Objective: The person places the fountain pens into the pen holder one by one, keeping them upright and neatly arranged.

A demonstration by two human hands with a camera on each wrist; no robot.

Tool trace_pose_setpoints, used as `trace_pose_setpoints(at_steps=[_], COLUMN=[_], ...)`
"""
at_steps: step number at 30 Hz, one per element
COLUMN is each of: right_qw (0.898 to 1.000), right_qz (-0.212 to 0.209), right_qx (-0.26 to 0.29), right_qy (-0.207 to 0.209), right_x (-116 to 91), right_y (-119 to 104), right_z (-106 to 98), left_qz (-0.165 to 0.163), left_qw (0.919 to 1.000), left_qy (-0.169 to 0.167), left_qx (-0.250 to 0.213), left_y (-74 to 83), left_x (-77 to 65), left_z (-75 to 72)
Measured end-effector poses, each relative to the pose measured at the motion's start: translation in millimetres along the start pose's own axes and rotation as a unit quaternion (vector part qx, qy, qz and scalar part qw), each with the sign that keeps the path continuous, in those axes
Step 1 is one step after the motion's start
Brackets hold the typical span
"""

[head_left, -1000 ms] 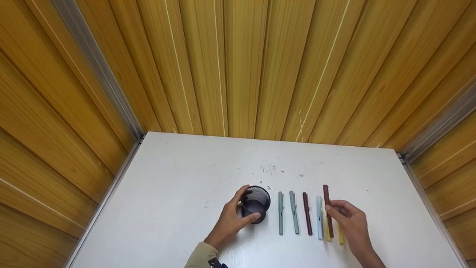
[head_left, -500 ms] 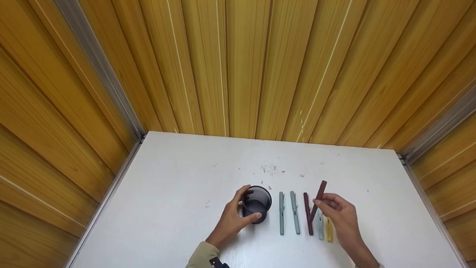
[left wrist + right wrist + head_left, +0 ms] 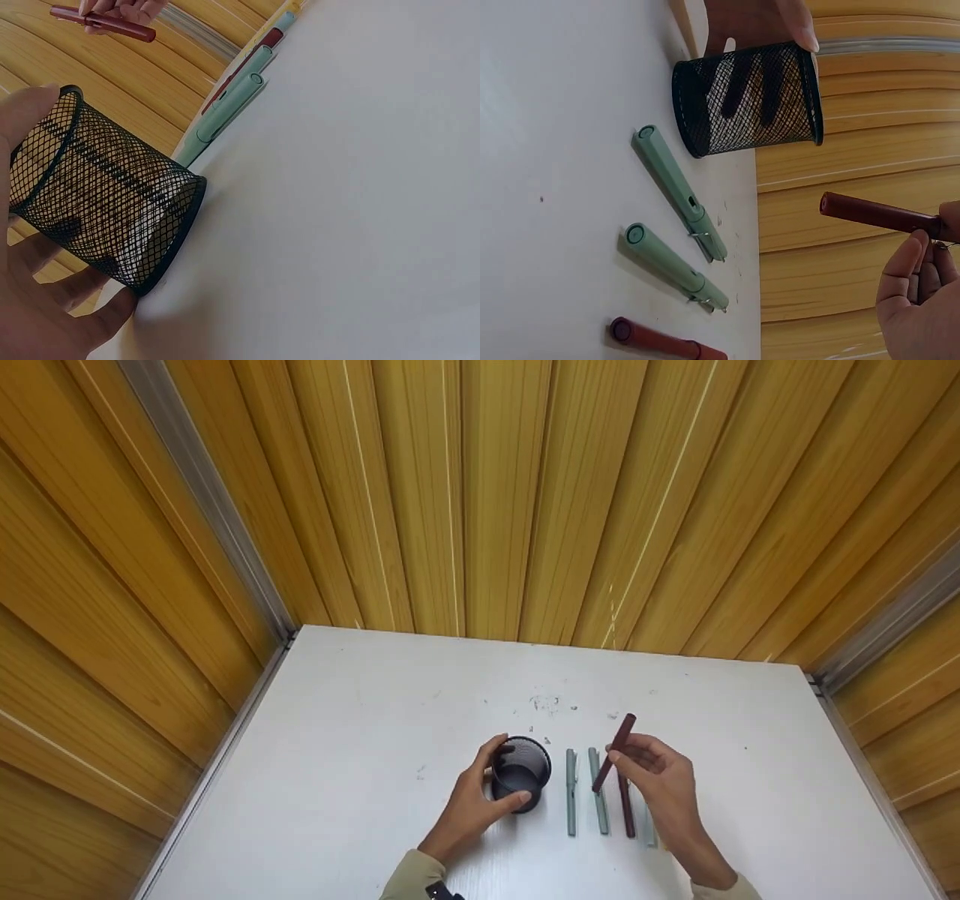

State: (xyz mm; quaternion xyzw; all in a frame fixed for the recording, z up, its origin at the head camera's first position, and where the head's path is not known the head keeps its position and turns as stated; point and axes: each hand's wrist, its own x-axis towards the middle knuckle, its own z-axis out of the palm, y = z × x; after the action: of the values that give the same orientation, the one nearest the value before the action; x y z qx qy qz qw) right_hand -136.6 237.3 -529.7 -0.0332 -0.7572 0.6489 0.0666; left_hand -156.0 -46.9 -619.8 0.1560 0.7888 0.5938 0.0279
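A black mesh pen holder point(image 3: 534, 780) stands on the table, and my left hand point(image 3: 466, 814) grips it round its side, thumb near the front of the rim. In the left wrist view the holder's mesh wall point(image 3: 112, 180) shows fingers behind and below it. My right hand point(image 3: 667, 780) pinches a dark red pen point(image 3: 622, 733) above the table. This pen slants, its lower end pointing toward the holder and apart from it. Below it lie two green pens point(image 3: 571, 802), another dark red pen point(image 3: 627, 814) and a light blue pen point(image 3: 651, 832), partly hidden by the right hand.
At the right end of the pen row, a yellow pen point(image 3: 294, 7) shows in the left wrist view. Dark marks point(image 3: 545, 703) spot the white table point(image 3: 375, 720). Yellow wood-look panels point(image 3: 487, 510) enclose the table at the back and sides.
My right hand has carried the dark red pen leftward across the row, from over the yellow pens to over the green ones. The pen has tilted. My left hand keeps its grip on the holder.
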Motion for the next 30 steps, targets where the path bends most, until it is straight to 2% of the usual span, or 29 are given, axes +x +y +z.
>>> trace_pose_setpoints(at_steps=[9,16,22,26,30], right_qw=[0.999,0.995,0.993,0.993,0.992], right_qz=[-0.046,-0.069,-0.086,-0.093,-0.110], right_qx=[0.008,0.056,0.061,0.035,-0.031], right_qy=[-0.015,-0.033,-0.051,-0.060,-0.048], right_x=[3.0,2.8,4.7,4.9,4.1], right_y=[-7.3,-6.6,-3.1,3.7,11.8], right_z=[22.7,41.5,56.8,65.0,72.4], left_qz=[0.001,0.015,0.022,0.022,0.021], left_qw=[1.0000,0.9998,0.9996,0.9997,0.9998], left_qy=[-0.001,0.001,0.003,0.002,-0.001], left_qx=[0.004,-0.009,-0.016,-0.009,-0.001], left_y=[2.7,2.6,2.6,3.5,3.6], left_x=[-1.8,-1.5,0.8,1.4,1.1], left_z=[-0.7,0.2,2.3,3.6,3.4])
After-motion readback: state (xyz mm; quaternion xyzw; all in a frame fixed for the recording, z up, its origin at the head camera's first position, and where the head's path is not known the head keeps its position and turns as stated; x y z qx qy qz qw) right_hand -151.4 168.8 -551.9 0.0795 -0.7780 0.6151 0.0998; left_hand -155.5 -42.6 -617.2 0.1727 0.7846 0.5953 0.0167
